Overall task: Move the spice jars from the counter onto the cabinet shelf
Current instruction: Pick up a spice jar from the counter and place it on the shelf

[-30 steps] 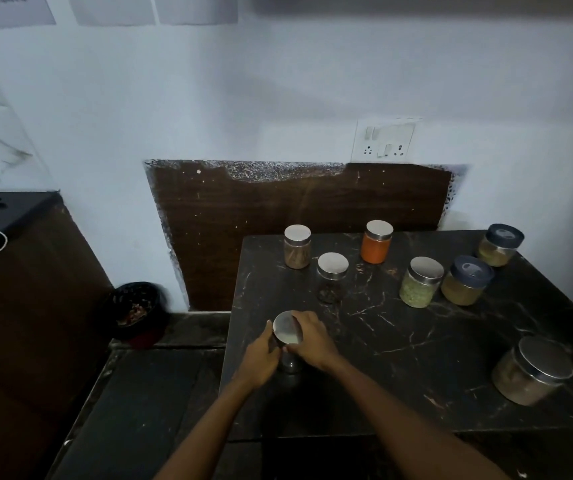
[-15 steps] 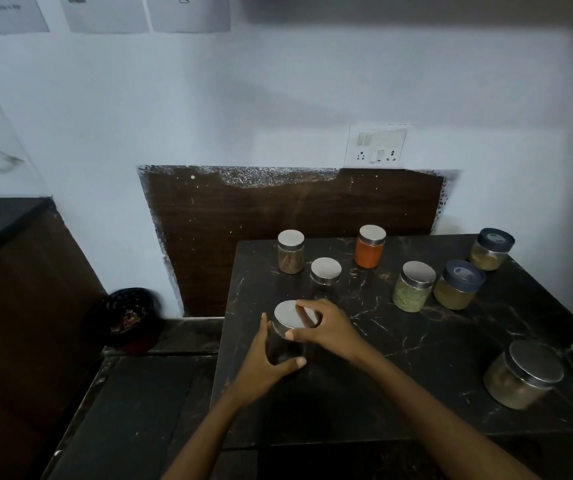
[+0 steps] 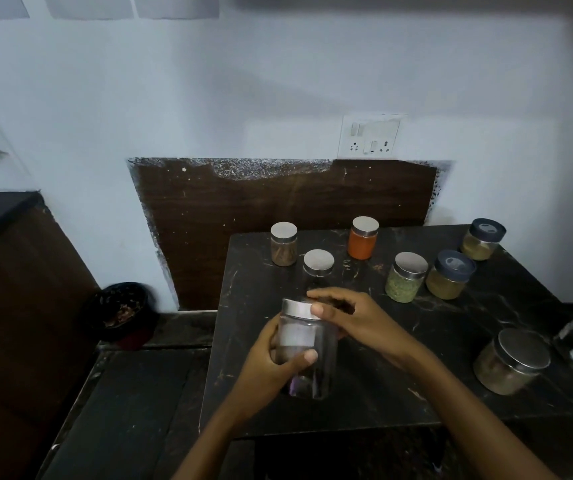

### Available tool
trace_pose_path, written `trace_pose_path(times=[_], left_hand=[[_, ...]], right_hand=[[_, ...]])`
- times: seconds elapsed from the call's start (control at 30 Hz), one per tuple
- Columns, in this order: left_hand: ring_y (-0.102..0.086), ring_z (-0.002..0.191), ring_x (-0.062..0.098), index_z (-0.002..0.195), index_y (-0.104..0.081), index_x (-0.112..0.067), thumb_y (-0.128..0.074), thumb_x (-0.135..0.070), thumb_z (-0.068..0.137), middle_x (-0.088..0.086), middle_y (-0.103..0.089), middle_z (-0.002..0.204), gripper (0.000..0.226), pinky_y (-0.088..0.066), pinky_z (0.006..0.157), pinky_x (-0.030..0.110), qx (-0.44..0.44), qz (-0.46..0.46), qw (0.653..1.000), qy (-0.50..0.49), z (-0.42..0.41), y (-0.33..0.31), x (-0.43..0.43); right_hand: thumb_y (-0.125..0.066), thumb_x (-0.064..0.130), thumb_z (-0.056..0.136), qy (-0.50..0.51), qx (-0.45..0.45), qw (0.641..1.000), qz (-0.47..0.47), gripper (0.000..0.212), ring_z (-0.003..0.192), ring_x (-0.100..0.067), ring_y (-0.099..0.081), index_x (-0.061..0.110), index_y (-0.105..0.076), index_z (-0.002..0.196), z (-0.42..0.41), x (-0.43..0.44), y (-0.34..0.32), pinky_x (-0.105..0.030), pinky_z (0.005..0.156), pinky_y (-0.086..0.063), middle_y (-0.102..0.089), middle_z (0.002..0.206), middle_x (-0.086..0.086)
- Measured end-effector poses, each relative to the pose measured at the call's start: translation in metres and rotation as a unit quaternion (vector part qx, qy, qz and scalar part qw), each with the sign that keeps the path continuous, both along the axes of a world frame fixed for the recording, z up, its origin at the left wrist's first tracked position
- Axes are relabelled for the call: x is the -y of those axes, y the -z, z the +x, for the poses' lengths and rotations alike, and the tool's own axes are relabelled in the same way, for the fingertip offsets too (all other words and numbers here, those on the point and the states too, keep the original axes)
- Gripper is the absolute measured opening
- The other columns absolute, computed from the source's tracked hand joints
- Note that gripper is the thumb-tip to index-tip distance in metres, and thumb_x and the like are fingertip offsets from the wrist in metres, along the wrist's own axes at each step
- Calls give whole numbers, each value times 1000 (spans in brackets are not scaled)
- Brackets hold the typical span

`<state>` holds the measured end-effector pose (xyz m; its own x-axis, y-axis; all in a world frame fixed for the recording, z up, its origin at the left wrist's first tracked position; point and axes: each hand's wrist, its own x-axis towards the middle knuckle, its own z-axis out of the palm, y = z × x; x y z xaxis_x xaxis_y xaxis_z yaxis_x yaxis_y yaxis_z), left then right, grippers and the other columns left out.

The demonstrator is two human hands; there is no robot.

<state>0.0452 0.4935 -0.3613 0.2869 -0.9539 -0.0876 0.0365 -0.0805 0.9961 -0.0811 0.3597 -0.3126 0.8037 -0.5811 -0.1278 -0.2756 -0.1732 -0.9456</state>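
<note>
Head view, only one: a tall clear glass jar w/ a flat silver metal lid is up in both hands near the front-left part of the dark marble counter; can't tell whether its base touches the counter. Left hand is wrapped round the body, thumb across the front glass. Right hand grips at the lid rim, thumb on its side, fingers curled over the back.

Handling, my read: glass is rigid, smooth, prob slippery and breakable if it knocks the stone. It looks close to empty, just dark stuff near the bottom, so prob light but tall, thus tippy when set down. Best hold is round the mid body w/ a full wrap; lid may be loose, so don't carry by the lid alone.

Looks: see-through walls, a pale patch reflected on the upper front, purple glint low down.

Other jars stand well apart behind: brown spice jar, a clear one w/ silver lid, orange jar, green herb jar, two blue-lidded jars, a wide jar at right. Cabinet shelf isn't in view
</note>
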Motion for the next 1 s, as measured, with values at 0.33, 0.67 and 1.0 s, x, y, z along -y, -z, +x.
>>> trace_pose_path(times=[0.33,0.67,1.0], left_hand=[[-68,96,10,123,-49,-22,-71,-48,70,1,-66,110,63,-55,69,20,-47,29,998,-13,-2,-1,3],[-61,108,21,136,-38,-26,-66,-61,71,9,-48,138,80,-56,82,37,-130,69,986,-77,-4,-6,13],[-59,104,16,141,-29,-26,-48,-52,73,3,-49,131,75,-54,76,32,-110,42,990,-80,-17,-17,16]], right_hand=[[-83,12,63,-171,-59,983,16,125,129,-11,-42,65,7,131,-31,-2,5,-22,92,-46,-11,157,3],[-85,17,61,-113,-39,985,-122,124,128,2,-12,60,11,126,-24,-8,8,0,84,-29,6,133,36],[-88,27,58,-119,-46,983,-130,132,124,18,-8,60,19,128,-24,-10,6,-8,99,-23,19,133,44]])
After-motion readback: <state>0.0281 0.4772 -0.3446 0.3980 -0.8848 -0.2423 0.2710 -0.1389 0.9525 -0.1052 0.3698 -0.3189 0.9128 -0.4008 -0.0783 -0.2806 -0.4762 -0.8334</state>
